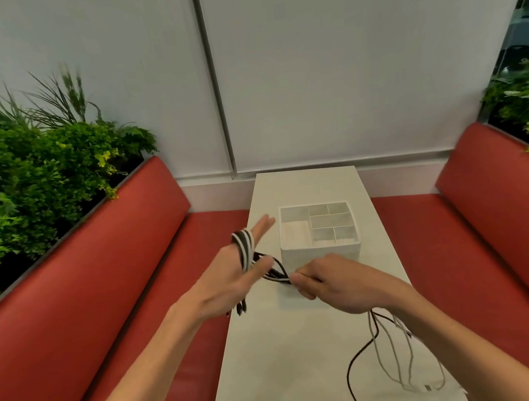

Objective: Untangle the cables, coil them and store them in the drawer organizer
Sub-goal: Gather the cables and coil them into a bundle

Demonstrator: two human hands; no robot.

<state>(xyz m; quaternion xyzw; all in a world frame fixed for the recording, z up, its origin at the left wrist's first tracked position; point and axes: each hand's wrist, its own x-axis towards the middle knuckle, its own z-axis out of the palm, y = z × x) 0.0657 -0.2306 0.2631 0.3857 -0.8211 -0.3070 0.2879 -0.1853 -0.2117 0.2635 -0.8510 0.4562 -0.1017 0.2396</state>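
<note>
Black and white cables (245, 247) are wound in several turns round the straight fingers of my left hand (232, 272), which is raised over the table's left edge. Cable ends hang below that palm. My right hand (331, 280) pinches the same bundle just in front of the white drawer organizer (320, 253). From under my right wrist, loose cables (390, 352), one black and several white, trail down across the table to a connector near the front right. The organizer's compartments look empty.
The narrow white table (278, 366) runs away from me between two red benches (116, 287) (496, 237). Green plants (19, 185) stand behind the left bench and behind the right one. A white wall closes the far end.
</note>
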